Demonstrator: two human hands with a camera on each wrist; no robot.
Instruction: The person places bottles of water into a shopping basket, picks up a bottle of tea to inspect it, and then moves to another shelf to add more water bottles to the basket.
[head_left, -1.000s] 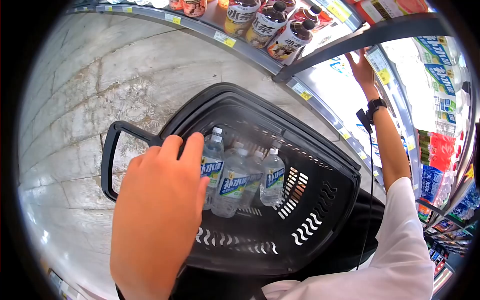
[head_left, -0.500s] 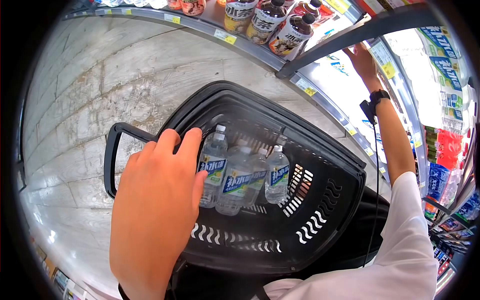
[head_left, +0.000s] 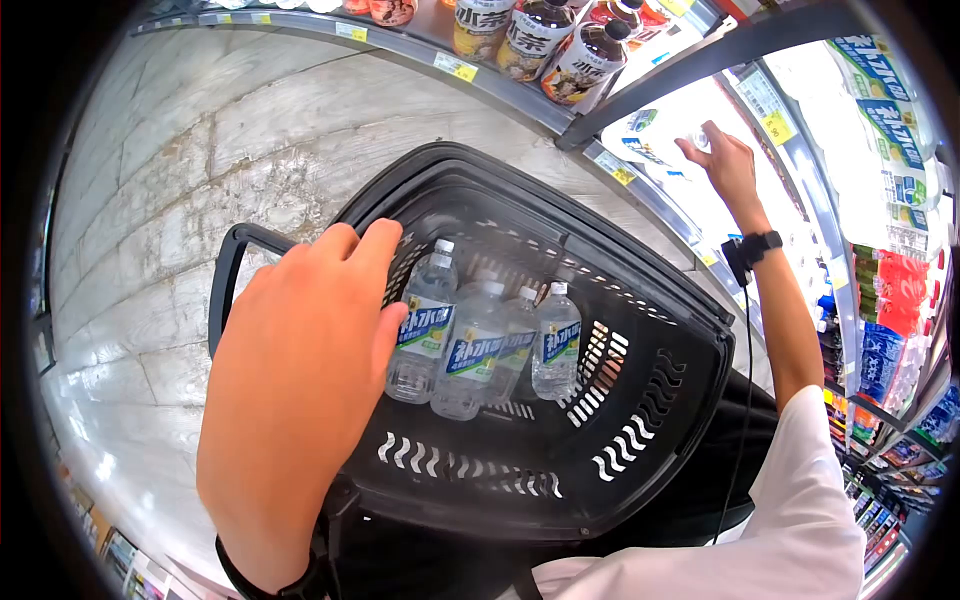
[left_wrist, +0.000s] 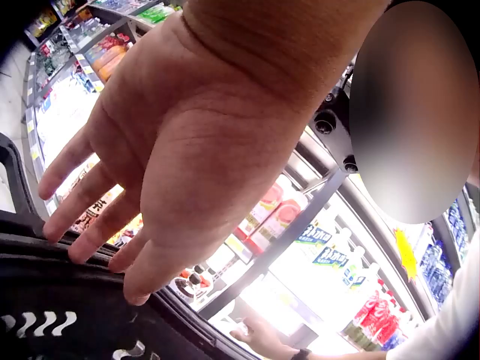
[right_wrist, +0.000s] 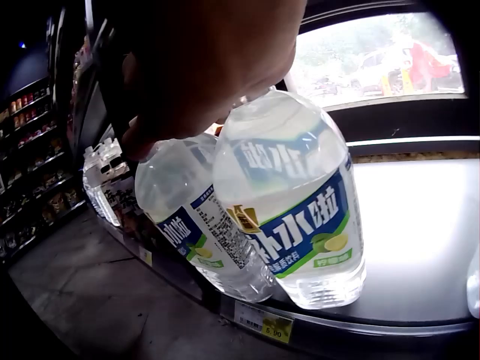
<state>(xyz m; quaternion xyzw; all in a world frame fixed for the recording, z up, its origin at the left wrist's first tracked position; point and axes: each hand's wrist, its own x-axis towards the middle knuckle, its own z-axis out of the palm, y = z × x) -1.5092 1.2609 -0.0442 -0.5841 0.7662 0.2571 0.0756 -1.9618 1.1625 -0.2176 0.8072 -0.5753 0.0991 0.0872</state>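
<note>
My right hand (head_left: 733,180) reaches over the lit shelf, thumb and fingers curled around a bottle top. In the right wrist view the hand (right_wrist: 210,60) grips a clear bottle (right_wrist: 294,202) with a blue and green label by its neck. A similar bottle (right_wrist: 206,232) stands against it at the shelf edge; whether the fingers touch its top too cannot be told. My left hand (head_left: 300,360) hovers at the left side of the black basket (head_left: 525,445), fingers extended and empty; contact with the rim is unclear. Inside the basket stand several matching bottles (head_left: 470,350).
Dark-capped tea bottles (head_left: 585,65) stand on the shelf at the top. A dark shelf post (head_left: 680,85) crosses between them and my right hand. More labelled bottles (head_left: 890,135) fill the right side. Pale floor (head_left: 140,230) lies left of the basket, whose handle (head_left: 222,290) sticks out.
My right hand has drawn back a little from deeper in the shelf, and its fingers now show around a bottle top. My left hand has shifted slightly, still empty.
</note>
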